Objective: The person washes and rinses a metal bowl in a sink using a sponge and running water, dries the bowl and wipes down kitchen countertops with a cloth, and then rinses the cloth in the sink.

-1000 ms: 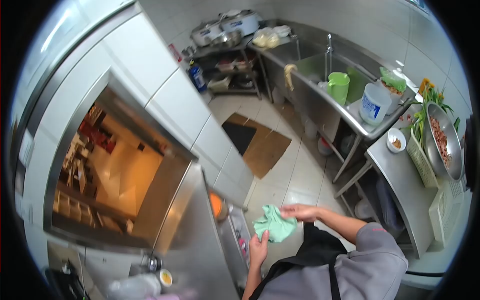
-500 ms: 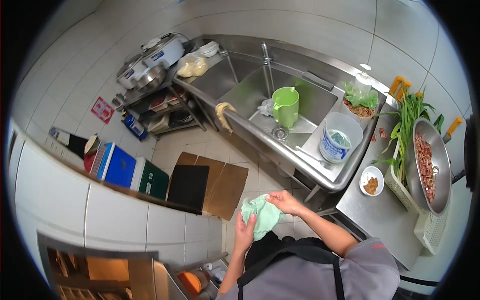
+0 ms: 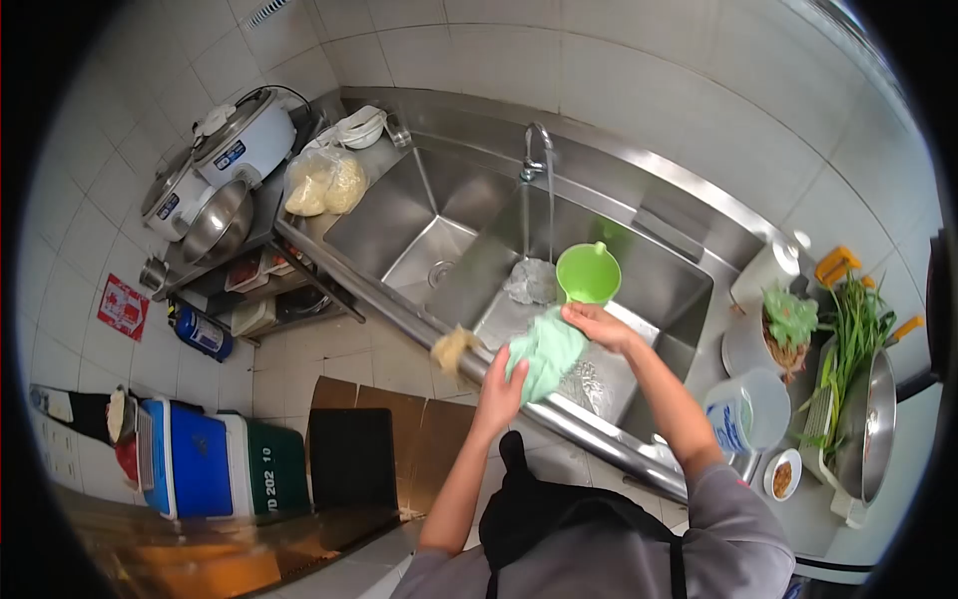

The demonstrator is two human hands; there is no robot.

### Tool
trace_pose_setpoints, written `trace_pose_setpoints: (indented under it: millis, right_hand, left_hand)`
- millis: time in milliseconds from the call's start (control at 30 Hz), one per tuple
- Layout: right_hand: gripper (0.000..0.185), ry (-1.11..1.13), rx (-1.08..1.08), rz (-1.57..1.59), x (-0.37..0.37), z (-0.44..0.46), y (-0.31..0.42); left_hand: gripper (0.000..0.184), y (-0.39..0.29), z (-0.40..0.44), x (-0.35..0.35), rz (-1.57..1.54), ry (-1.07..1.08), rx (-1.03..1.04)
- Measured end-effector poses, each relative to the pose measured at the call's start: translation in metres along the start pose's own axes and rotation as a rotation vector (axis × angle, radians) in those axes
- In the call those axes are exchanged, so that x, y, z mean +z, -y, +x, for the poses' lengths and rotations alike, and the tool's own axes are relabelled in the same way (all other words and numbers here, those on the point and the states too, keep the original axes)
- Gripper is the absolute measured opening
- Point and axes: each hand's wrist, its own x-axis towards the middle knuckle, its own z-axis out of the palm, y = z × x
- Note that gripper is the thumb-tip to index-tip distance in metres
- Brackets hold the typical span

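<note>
A pale green cloth (image 3: 547, 357) is stretched between my two hands over the front rim of the sink (image 3: 639, 454). My left hand (image 3: 499, 397) grips its near left side, thumb on top. At the upper right corner, my right hand (image 3: 603, 327) pinches the cloth. Just beyond that hand, a lime green pitcher (image 3: 589, 272) stands in the right basin, its mouth facing me. Left of the pitcher lies a crumpled clear plastic bag (image 3: 531, 282). Below the tap (image 3: 536, 160), a thin stream of water appears to run down into the basin.
A tan rag (image 3: 455, 351) hangs on the sink's front edge. To the right are a clear plastic tub (image 3: 748, 411), a small white bowl (image 3: 782, 474), green stalks (image 3: 856, 339) and a metal bowl (image 3: 878, 424). Bagged pale food (image 3: 326, 188) sits at the left end.
Both hands have carried the cloth from in front of my body forward to the sink's edge. My view has shifted closer to the basins.
</note>
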Motion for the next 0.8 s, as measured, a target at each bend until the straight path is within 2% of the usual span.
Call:
trace_pose_setpoints:
  millis: [33, 67, 133, 233, 300, 333, 367, 433, 533, 633, 667, 700, 733, 767, 800]
  right_hand:
    - [0.035, 0.008, 0.068, -0.183, -0.008, 0.027, 0.018]
    - [0.035, -0.01, 0.021, -0.358, -0.019, 0.062, 0.022]
    - [0.042, -0.052, -0.073, -0.709, -0.047, 0.147, -0.005]
    - [0.041, -0.378, -0.004, -0.677, -0.09, 0.251, -0.039]
    - [0.041, -0.646, 0.125, -0.309, -0.118, 0.301, -0.046]
    - [0.042, -0.765, 0.196, -0.117, -0.124, 0.319, -0.048]
    - [0.045, -0.752, 0.234, 0.082, -0.124, 0.325, -0.032]
    - [0.05, -0.657, 0.315, 0.441, -0.126, 0.333, -0.005]
    - [0.056, -1.031, 0.266, -0.079, -0.115, 0.346, 0.002]
    - [0.048, -0.882, 0.019, 0.305, -0.108, 0.353, -0.018]
    - [0.04, -0.865, -0.074, 0.023, -0.096, 0.342, -0.006]
    - [0.035, -0.828, -0.175, -0.254, -0.081, 0.331, 0.007]
    - [0.035, -0.787, -0.131, -0.046, -0.093, 0.348, -0.02]
    - [0.045, -0.689, 0.158, -0.258, -0.1, 0.335, 0.014]
    - [0.045, -0.64, 0.155, -0.251, -0.085, 0.349, 0.012]
  left_hand:
    - [0.033, 0.0, 0.036, -0.004, 0.067, -0.026, -0.037]
    - [0.04, 0.027, 0.08, -0.01, 0.151, 0.057, -0.048]
    - [0.039, 0.063, 0.164, -0.01, 0.197, 0.262, -0.093]
    - [0.038, 0.118, 0.256, 0.012, 0.238, 0.164, -0.096]
    - [0.04, 0.102, 0.288, 0.021, 0.142, 0.114, -0.214]
    - [0.041, 0.112, 0.303, 0.027, -0.068, 0.112, -0.29]
    - [0.043, 0.126, 0.318, 0.037, -0.364, 0.102, -0.449]
    - [0.037, 0.148, 0.342, 0.052, -0.586, 0.044, -0.528]
    - [0.034, 0.152, 0.372, 0.069, -0.69, -0.251, -0.568]
    - [0.038, 0.167, 0.401, 0.084, -1.029, -0.347, -0.619]
    - [0.047, 0.151, 0.403, 0.079, -1.003, -0.304, -0.682]
    - [0.045, 0.17, 0.411, 0.089, -1.029, -0.262, -0.733]
    - [0.044, 0.188, 0.419, 0.099, -1.054, -0.219, -0.785]
    - [0.045, 0.206, 0.427, 0.109, -1.077, -0.176, -0.836]
    - [0.045, 0.216, 0.428, 0.09, -1.068, -0.229, -0.826]
